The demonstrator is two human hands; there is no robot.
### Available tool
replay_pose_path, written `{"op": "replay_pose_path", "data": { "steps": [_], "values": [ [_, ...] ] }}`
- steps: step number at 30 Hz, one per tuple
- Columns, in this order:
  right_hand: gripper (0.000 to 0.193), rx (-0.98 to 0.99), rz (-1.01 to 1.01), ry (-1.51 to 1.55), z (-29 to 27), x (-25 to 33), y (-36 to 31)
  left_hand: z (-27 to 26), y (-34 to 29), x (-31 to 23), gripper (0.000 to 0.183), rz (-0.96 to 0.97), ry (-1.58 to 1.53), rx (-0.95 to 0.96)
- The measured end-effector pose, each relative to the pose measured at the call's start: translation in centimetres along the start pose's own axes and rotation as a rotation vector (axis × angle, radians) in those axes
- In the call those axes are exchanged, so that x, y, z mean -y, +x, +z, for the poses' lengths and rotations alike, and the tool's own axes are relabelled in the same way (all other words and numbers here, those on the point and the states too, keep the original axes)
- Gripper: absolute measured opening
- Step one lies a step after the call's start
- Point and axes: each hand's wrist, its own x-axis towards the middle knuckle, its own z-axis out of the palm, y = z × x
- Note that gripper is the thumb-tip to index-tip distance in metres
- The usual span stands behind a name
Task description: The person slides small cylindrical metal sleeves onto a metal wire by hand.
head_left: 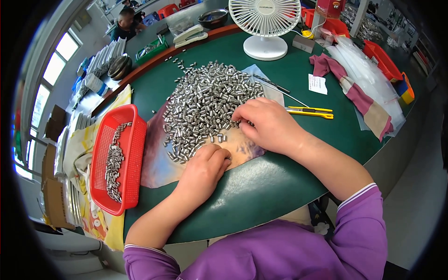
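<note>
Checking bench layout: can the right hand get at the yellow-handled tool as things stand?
Likely yes: the yellow-handled tool lies right of the right hand on the green tabletop, nothing visible between.

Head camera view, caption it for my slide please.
Left hand and right hand at a heap of small metal cylinders, a red basket of metal pieces to its left.

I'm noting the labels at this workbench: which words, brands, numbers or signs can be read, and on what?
White fan: lettering on its hub, a brand mark that I won't copy out.
White paper slip on the green tabletop: lines of print, too small to read.
Small metal pieces: no lettering can be made out.
</note>
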Motion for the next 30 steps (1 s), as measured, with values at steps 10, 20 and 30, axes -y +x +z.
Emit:
{"op": "replay_pose_path", "data": {
  "steps": [10,20,30],
  "values": [
    [0.016,-0.146,0.454,-0.355,-4.1,-6.9,0.6,-2.0,-0.2,2.4,0.014,-0.635,-1.344,-0.098],
    [0.012,-0.030,0.606,-0.360,-3.6,-9.4,0.0,-2.0,0.3,3.2,0.018,-0.569,-1.950,0.019],
    [0.005,-0.375,0.296,-0.030,-4.7,-4.3,2.0,-2.1,0.2,4.4,0.018,-0.470,-2.061,0.011]
  ]
}}
